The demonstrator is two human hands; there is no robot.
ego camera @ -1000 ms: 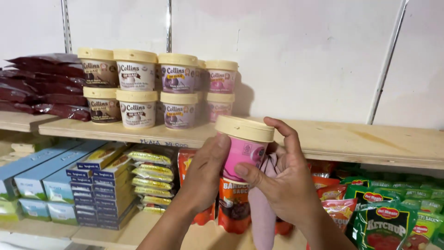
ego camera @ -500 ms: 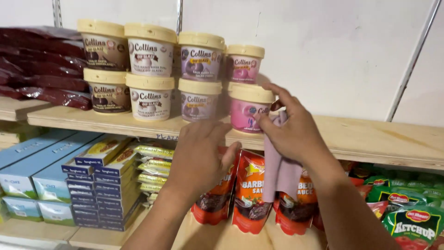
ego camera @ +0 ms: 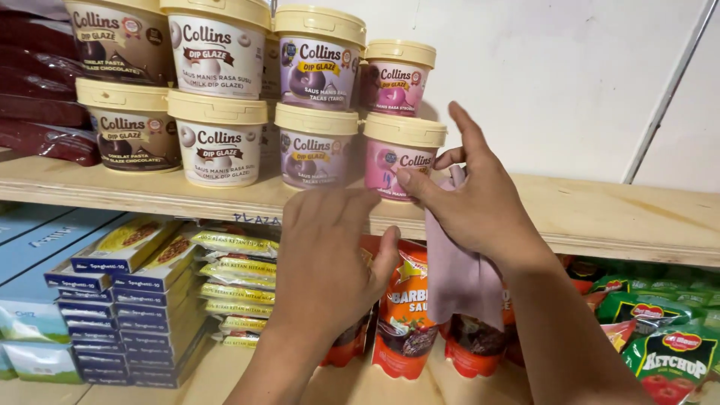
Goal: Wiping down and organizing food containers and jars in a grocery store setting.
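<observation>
A pink tub with a cream lid (ego camera: 401,154) stands on the wooden shelf (ego camera: 600,214), under a second pink tub (ego camera: 397,75). My right hand (ego camera: 480,202) rests its thumb and fingertips against the lower pink tub's right side while a pale mauve cloth (ego camera: 457,277) hangs from its palm. My left hand (ego camera: 330,255) hovers just below the shelf edge in front of the tubs, fingers spread and holding nothing.
To the left, purple (ego camera: 315,146), white (ego camera: 221,139) and brown tubs (ego camera: 131,127) are stacked two high. Dark red packs (ego camera: 37,112) lie at far left. On the shelf below are blue pasta boxes (ego camera: 127,300), yellow-green packets (ego camera: 236,277), orange sauce pouches (ego camera: 405,315) and green ketchup pouches (ego camera: 667,345).
The pink tub went from being held in both hands in front of the shelf to standing on it under the other pink tub. My left hand let go and dropped lower.
</observation>
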